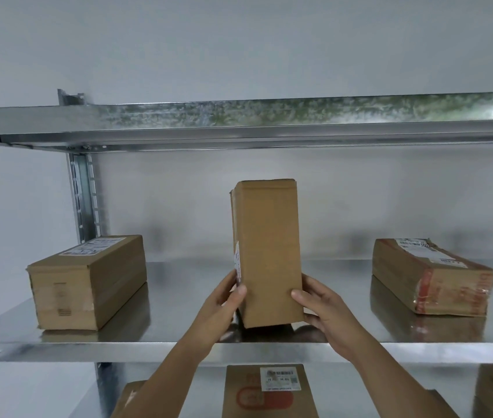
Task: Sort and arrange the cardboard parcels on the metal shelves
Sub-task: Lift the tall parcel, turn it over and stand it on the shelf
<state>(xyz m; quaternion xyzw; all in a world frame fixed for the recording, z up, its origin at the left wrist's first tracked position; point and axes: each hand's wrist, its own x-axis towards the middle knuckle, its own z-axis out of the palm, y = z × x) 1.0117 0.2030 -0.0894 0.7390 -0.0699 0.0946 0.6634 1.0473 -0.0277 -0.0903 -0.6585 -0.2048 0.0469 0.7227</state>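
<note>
Hands, left [222, 303] and right [322, 306], clamp the upright box [267, 251] low on the shelf [178, 351], probably steadying it between two flat boxes.

Light was soft, even and fairly dim, with a cool grey cast. Glare flared on the top shelf [269, 116] at the upper right. Parcels cast blurred reflections on the middle shelf [178, 312]. Frame edges bowed and smeared.

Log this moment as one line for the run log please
hands: left and right hold upright parcel | place: middle shelf | neighbours: flat parcel left, taped parcel right
</note>
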